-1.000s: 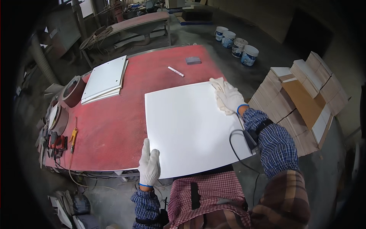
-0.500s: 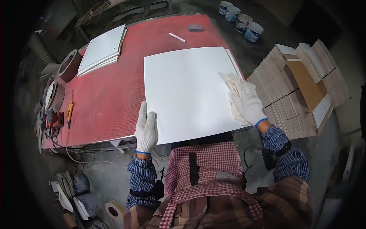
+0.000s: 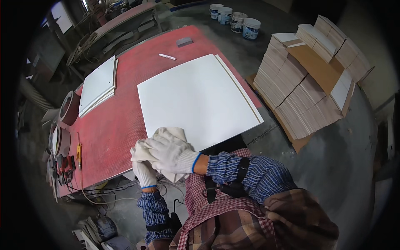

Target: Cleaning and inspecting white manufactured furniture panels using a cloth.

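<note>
Head view: the right hand (image 3: pixel 173 157) is grasping a cloth (image 3: pixel 171 135) at the near-left corner of a white panel (image 3: pixel 191 100), which is lying on the red tabletop (image 3: pixel 112 146). The left hand (image 3: pixel 144 174) is touching the cloth; whether it is gripping, I cannot tell. A marker (image 3: pixel 167 56) is lying beyond the panel. Buckets (image 3: pixel 251 30) are standing on the grey floor (image 3: pixel 333 166), near stacked boards (image 3: pixel 287 91).

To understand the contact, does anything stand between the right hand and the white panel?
Yes: a pale cloth, bunched under the right hand, over the near left corner of the panel. Anything beneath is hidden.
</note>
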The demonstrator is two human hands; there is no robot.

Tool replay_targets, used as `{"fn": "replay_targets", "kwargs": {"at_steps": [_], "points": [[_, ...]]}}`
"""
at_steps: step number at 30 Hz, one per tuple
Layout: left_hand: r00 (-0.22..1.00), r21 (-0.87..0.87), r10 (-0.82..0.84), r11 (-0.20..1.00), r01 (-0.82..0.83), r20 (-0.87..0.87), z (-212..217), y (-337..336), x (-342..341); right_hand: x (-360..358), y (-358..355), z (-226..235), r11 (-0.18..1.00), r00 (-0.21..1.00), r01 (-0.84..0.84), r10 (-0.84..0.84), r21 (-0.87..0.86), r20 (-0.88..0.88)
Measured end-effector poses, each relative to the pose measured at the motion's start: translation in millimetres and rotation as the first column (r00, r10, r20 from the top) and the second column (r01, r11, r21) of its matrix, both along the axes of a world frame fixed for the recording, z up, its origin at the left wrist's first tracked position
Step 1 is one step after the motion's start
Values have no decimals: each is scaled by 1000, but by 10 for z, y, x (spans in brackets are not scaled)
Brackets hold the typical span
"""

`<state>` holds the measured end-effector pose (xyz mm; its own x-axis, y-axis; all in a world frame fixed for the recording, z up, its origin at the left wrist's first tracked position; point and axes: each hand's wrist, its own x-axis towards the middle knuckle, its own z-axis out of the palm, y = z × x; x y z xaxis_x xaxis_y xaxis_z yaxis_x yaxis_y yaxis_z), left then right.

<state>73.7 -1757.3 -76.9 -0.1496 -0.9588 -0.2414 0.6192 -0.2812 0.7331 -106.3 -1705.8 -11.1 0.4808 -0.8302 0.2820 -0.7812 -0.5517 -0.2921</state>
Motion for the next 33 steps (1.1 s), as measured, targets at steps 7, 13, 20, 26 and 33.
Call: {"fn": "replay_targets", "kwargs": {"at_steps": [7, 13, 20, 26, 33], "points": [[731, -189, -39, 955, 227, 681, 349, 612, -146, -1654, 839, 44, 680, 674, 733, -729, -16, -120], [564, -214, 83, 962, 171, 822, 425, 819, -255, -2063, 1328, 157, 174, 230, 880, -970, 441, -75], [787, -204, 80, 977, 59, 612, 465, 1311, -81, -1935, 1874, 43, 308, 181, 731, -948, 608, 263], [806, -141, -376, 865, 483, 456, -569, 1708, 42, -1333, 2025, -62, 505, 236, 601, -852, 619, 467], [976, 123, 131, 986, -110, -174, 102, 1415, -288, -1017, 1846, -69, 744, 359, 182, -660, 643, 661]]}}
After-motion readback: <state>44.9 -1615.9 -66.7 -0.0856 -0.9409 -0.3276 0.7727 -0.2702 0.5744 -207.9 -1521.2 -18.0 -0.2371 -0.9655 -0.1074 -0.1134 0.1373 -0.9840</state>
